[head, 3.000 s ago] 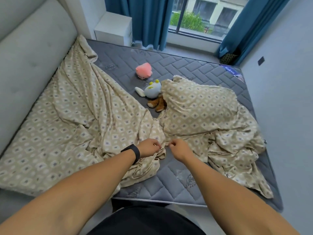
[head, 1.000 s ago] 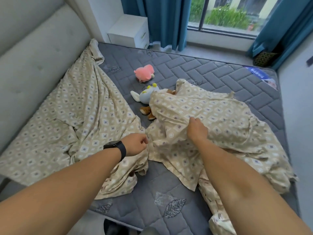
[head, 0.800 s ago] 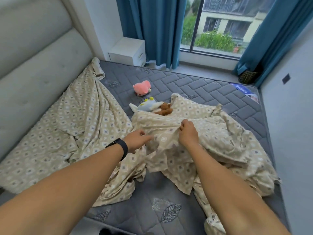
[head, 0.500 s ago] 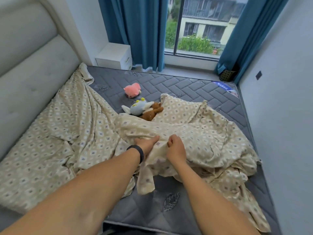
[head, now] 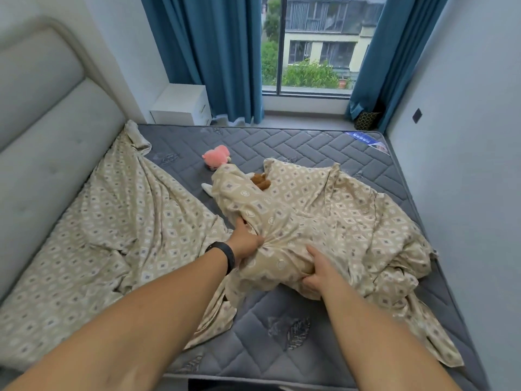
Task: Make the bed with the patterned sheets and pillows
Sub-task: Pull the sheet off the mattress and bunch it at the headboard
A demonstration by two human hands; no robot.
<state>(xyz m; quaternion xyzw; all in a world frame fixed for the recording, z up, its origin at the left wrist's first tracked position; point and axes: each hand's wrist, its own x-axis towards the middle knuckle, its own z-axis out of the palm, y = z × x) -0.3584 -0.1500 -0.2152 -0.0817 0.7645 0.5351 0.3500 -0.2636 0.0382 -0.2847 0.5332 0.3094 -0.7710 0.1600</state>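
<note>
Left hand (head: 244, 241) & right hand (head: 319, 273) both grip bunched patterned sheet (head: 284, 249).

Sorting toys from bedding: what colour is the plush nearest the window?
Pink, clearest in the head view.

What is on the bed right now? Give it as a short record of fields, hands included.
left hand: grips bunched patterned sheet
right hand: grips the same bunch from below
mattress: grey quilted, largely bare
second sheet: spread by the headboard
pink plush: on mattress
brown plush: partly covered by fabric
</note>
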